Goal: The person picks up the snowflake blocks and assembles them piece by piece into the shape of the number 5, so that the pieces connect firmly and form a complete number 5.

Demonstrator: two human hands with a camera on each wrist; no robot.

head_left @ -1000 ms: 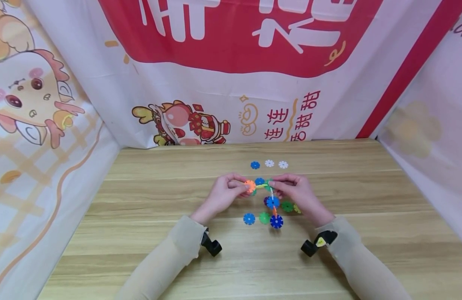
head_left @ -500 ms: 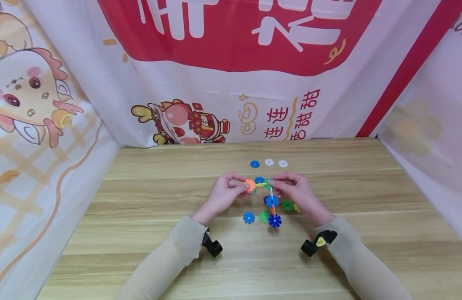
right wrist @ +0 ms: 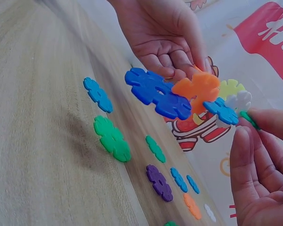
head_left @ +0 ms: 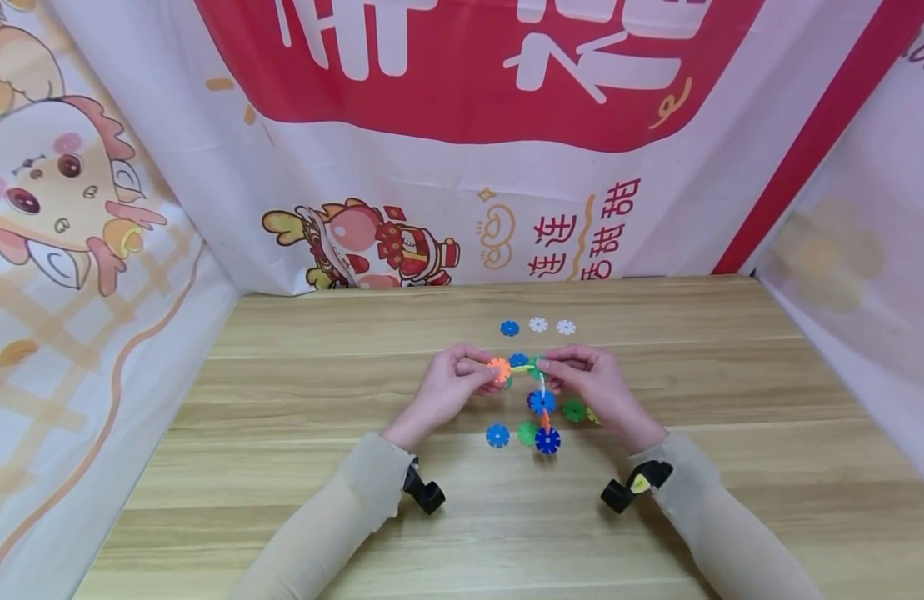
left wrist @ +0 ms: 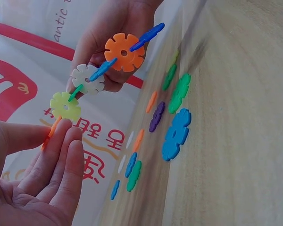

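Note:
Both hands hold up a chain of slotted plastic snowflake discs above the table. My left hand (head_left: 450,385) pinches the orange end disc (left wrist: 52,133) between thumb and fingertips. A yellow disc (left wrist: 66,106) slots into that one and meets a green disc (right wrist: 249,120), which my right hand (head_left: 595,385) pinches. From the green disc hang a white disc (left wrist: 87,79), a blue disc (head_left: 541,402), a second orange disc (left wrist: 124,52) and, at the free end, a dark blue disc (head_left: 547,441). The right fingers partly cover the green disc in the head view.
Loose discs lie on the wooden table (head_left: 297,467) under and around the chain: a purple one (right wrist: 159,182), a blue one (head_left: 497,436), a green one (head_left: 574,411) and several others. Farther back are two white discs (head_left: 538,324). Printed cloth (head_left: 402,167) hangs behind the table.
The hanging part of the chain has swung slightly left, its dark blue end most. Both hands keep their pinches and have hardly moved.

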